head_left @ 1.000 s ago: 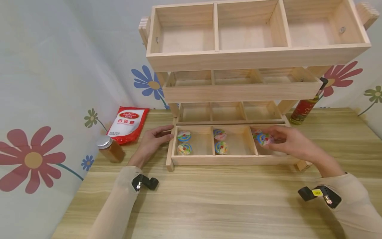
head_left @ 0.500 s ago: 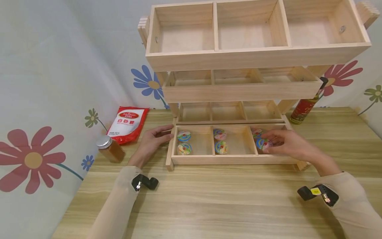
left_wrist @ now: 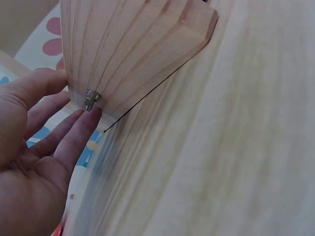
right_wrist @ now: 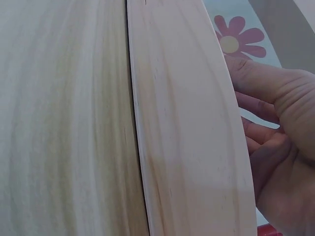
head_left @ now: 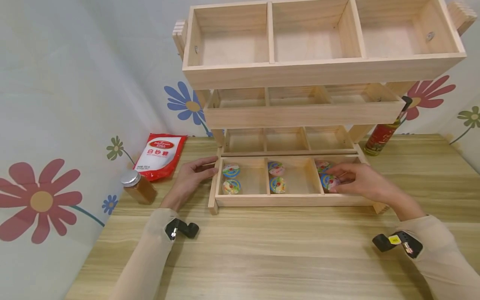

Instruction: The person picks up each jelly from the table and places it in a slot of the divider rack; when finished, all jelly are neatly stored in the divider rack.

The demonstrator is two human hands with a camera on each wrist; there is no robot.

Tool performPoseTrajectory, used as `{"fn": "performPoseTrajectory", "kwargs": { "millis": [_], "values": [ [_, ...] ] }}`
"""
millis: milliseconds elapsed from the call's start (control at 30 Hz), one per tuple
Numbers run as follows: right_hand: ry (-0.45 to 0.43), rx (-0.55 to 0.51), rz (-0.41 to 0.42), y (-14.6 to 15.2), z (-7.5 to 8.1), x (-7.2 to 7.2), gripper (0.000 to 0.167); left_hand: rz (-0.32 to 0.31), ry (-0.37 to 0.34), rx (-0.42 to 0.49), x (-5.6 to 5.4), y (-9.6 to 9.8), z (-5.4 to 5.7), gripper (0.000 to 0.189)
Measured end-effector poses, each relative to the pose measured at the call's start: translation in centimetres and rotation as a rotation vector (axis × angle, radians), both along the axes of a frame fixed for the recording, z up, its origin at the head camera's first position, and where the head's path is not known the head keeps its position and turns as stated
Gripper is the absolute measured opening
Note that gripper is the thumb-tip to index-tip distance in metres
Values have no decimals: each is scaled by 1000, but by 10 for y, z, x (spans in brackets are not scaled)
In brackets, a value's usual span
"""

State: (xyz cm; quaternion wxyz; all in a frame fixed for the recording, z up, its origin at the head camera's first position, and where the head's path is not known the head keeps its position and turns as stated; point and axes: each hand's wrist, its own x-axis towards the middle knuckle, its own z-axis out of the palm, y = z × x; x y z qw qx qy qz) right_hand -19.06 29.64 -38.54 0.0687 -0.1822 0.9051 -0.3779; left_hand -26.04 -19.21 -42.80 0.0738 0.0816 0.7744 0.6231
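Observation:
In the head view my right hand (head_left: pixel 363 181) reaches into the right compartment of the lowest wooden tray (head_left: pixel 292 201). Thumb and fingers pinch a small jelly cup (head_left: pixel 328 182) with a colourful lid, close to the divider. Just behind it is another jelly cup (head_left: pixel 323 166), partly covered by the fingers. In the right wrist view the tray's front board hides the fingertips. My left hand (head_left: pixel 192 177) rests against the rack's left side. Its extended fingers (left_wrist: pixel 74 135) touch the wood beside a metal bolt (left_wrist: pixel 90 99) in the left wrist view.
Pairs of jelly cups sit in the left compartment, such as this lidded cup (head_left: pixel 231 187), and the middle one (head_left: pixel 278 185). Upper trays (head_left: pixel 322 74) overhang. A sugar bag (head_left: pixel 161 156) and lidded jar (head_left: pixel 138 187) stand left; a bottle (head_left: pixel 381 137) stands behind right.
My right hand has lowered the jelly cup into the right compartment and shifted it slightly left and forward, towards the divider, uncovering the cup behind. The left hand stays put.

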Motion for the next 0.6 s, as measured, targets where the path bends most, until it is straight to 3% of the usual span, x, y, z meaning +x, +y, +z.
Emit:
{"fn": "performPoseTrajectory", "kwargs": {
  "millis": [600],
  "values": [
    [-14, -24, 46, 4, -4, -3, 40, 0, -1, 6, 1, 0, 1, 48]
  ]
}}
